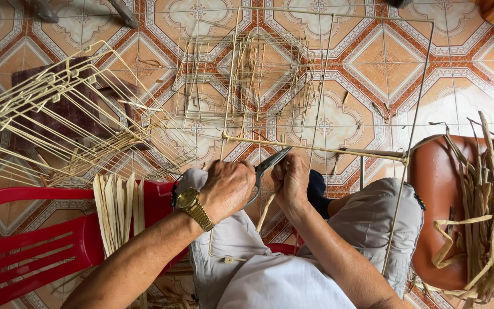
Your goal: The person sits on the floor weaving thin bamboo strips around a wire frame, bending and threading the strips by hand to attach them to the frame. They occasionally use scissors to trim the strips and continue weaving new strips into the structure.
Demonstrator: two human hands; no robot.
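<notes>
Fingers (232, 171) of left hand (227, 189) curled around scissors (270, 166), wrist bent.

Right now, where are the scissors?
In the head view, the scissors are at the centre, gripped by the left hand, blades pointing toward the wire frame, beside the right hand holding a fibre strip.

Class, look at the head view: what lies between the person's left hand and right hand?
In the head view, scissors lie between the left hand and the right hand, blades pointing up towards the wire frame. A pale fibre strip hangs just below them.
</notes>
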